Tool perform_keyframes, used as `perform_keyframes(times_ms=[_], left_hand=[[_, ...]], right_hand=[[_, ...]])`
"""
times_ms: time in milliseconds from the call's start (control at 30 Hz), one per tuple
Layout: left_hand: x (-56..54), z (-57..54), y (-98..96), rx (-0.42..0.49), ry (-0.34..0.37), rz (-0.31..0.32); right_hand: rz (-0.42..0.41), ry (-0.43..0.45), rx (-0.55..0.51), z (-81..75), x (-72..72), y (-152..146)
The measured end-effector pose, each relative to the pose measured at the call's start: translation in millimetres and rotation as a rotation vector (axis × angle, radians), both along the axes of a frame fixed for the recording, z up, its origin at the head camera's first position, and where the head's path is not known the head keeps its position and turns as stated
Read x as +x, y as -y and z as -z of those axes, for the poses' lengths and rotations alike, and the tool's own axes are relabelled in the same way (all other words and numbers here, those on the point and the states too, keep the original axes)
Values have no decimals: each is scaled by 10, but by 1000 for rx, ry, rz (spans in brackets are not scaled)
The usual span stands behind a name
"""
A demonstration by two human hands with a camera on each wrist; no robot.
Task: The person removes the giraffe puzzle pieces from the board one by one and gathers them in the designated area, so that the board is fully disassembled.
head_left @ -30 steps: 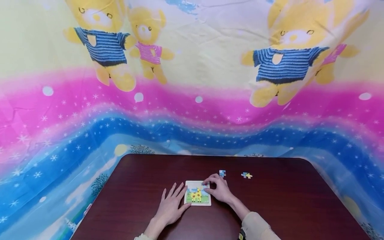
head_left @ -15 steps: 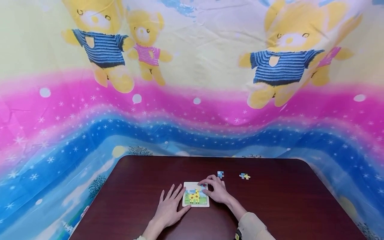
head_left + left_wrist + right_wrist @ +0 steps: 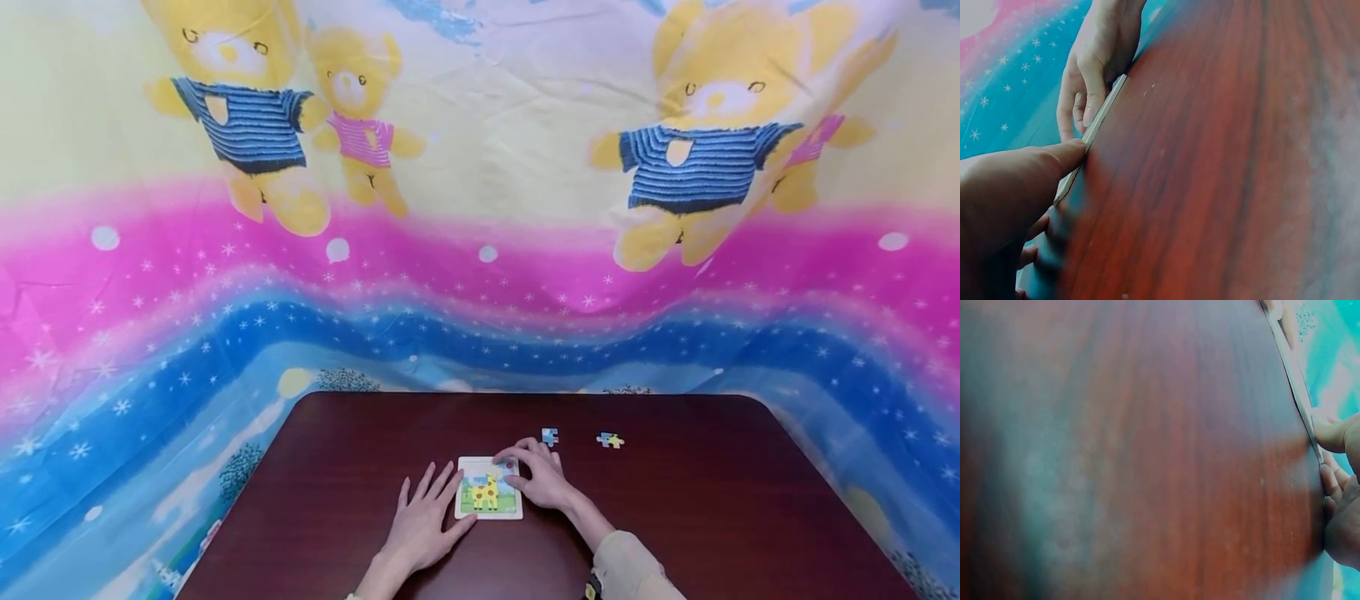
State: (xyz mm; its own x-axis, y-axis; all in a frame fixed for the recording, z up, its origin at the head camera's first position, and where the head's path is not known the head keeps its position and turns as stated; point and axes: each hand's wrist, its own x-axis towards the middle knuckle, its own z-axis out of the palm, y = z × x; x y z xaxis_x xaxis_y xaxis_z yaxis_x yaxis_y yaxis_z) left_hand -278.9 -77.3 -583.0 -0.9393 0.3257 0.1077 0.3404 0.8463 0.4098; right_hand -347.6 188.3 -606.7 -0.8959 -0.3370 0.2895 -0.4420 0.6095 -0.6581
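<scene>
A small square jigsaw tray [image 3: 489,516] with a white rim and a giraffe picture [image 3: 485,493] lies flat on the table in the head view. My left hand [image 3: 422,521] is spread with straight fingers, fingertips and thumb at the tray's left side and lower edge. Bent over the upper right corner, my right hand [image 3: 546,481] has thumb and index finger about a puzzle piece [image 3: 510,467] there. In the left wrist view the tray's edge [image 3: 1104,115] shows side-on under my left thumb [image 3: 1069,155]. The right thumb [image 3: 1332,434] meets the edge in the right wrist view.
Two loose puzzle pieces lie behind the right hand: a blue one [image 3: 551,437] and a yellow-and-blue one [image 3: 611,440]. The dark wooden table [image 3: 675,500] runs back to a curtain [image 3: 480,250] printed with bears.
The right index finger has slid slightly left along the tray's upper edge, showing more of the corner piece. The left hand keeps its place on the tray. The head view has shifted slightly.
</scene>
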Motion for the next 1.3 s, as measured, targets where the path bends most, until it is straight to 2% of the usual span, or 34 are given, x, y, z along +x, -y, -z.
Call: perform_keyframes(times_ms=[167, 400, 533, 800, 1067, 1300], left_hand=[[10, -23, -16, -2, -13, -1], [53, -37, -26, 2, -7, 9], [54, -47, -25, 0, -17, 4], [62, 9, -10, 13, 7, -3], [44, -32, -25, 7, -11, -1], [36, -24, -38, 3, -12, 1]], right_hand=[[-35, -25, -4, -73, 29, -30], [27, 42, -38, -18, 45, 0], [45, 34, -51, 22, 23, 17], [-24, -33, -6, -79, 124, 6], [21, 72, 39, -206, 101, 42], [-6, 50, 16, -193, 122, 18]])
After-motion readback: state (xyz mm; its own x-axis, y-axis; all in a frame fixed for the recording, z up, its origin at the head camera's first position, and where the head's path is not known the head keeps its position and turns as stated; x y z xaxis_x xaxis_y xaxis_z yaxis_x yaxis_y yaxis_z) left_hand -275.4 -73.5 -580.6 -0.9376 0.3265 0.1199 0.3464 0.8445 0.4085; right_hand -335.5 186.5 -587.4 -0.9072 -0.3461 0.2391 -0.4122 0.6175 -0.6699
